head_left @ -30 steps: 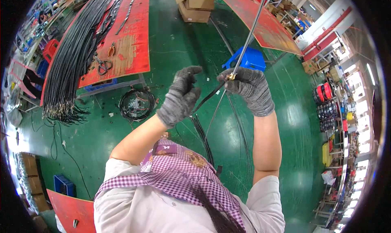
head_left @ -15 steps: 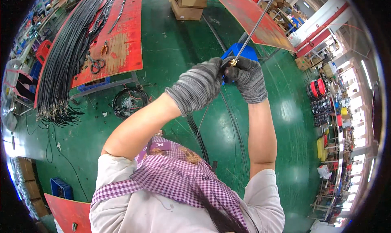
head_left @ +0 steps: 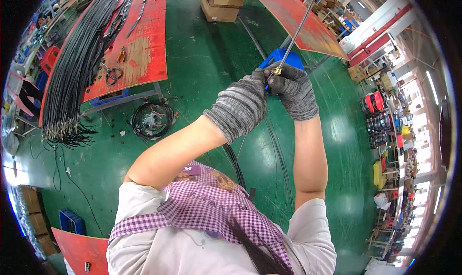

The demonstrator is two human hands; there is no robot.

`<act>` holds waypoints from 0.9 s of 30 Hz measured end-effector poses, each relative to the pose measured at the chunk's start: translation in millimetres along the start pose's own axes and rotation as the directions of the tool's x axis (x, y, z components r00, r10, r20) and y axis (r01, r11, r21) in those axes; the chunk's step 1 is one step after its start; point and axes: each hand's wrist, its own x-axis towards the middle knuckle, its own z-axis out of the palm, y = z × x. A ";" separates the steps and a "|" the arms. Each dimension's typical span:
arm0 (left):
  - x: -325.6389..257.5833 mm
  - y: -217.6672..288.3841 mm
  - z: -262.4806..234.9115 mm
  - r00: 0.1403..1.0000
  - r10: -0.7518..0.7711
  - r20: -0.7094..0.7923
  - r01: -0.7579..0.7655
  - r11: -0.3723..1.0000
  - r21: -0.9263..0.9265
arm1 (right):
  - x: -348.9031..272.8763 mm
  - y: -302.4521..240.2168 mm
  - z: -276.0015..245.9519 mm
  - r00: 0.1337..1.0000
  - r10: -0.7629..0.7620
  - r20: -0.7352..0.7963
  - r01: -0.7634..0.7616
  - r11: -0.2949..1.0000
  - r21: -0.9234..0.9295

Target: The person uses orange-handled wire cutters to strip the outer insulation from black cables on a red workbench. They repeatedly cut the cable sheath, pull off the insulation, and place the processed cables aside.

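Observation:
Both my hands, in grey-black knit gloves, are raised together ahead of me, their fingertips meeting. My right hand [head_left: 294,93] is closed, with thumb and fingers pinching around a small brass-coloured fitting [head_left: 276,71]. From this fitting a long, thin, straight grey rod or stiff cable [head_left: 299,27] runs up and to the right. My left hand [head_left: 241,105] is closed beside it, back turned toward me; its fingertips press on something dark next to the fitting, mostly hidden. Below the hands a thin dark cable [head_left: 272,130] trails toward the floor.
A red table [head_left: 149,44] on the left bears a thick bundle of black cables [head_left: 79,77], black-handled scissors [head_left: 113,75] and orange-handled pliers [head_left: 121,56]. A cable coil [head_left: 153,118] lies on the green floor. Behind my hands are a blue stool-like object [head_left: 291,58] and another red table [head_left: 308,29].
My left hand has shifted slightly right and turned, its wrist now closer to the right hand. The brass fitting shows more clearly, and the rod has tilted slightly.

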 end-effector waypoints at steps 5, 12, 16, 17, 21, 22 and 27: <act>-0.7 2.9 4.1 0.996 0.086 0.013 -0.087 0.993 0.083 | -3.8 -13.7 -1.8 0.984 0.165 0.065 -0.166 0.986 0.018; -0.6 6.6 -3.4 0.995 0.095 0.017 -0.096 0.965 0.243 | -3.1 -25.3 -4.2 0.990 0.091 0.109 -0.064 0.971 -0.228; -0.9 -4.9 -30.5 0.939 0.117 0.324 -0.020 0.957 -0.288 | -3.3 -18.8 -12.7 0.974 -0.045 0.223 0.078 0.987 -0.143; 0.5 -7.8 -36.8 0.874 0.121 0.470 0.164 0.837 -0.521 | -0.6 -16.7 -12.5 0.966 -0.079 0.247 0.109 0.988 -0.108; -1.2 -14.9 -22.2 0.944 0.096 0.316 0.239 0.460 -0.855 | 21.2 -4.2 -4.0 0.922 -0.230 0.312 0.200 0.972 0.126; -2.3 -16.3 -24.7 0.940 0.092 0.329 0.270 0.388 -0.881 | 28.1 -1.1 0.6 0.915 -0.244 0.322 0.192 0.964 0.183; 2.2 -31.2 -16.7 0.975 -0.217 -0.053 0.091 0.600 -0.794 | 47.4 1.4 19.5 0.962 0.026 0.273 -0.074 0.984 0.164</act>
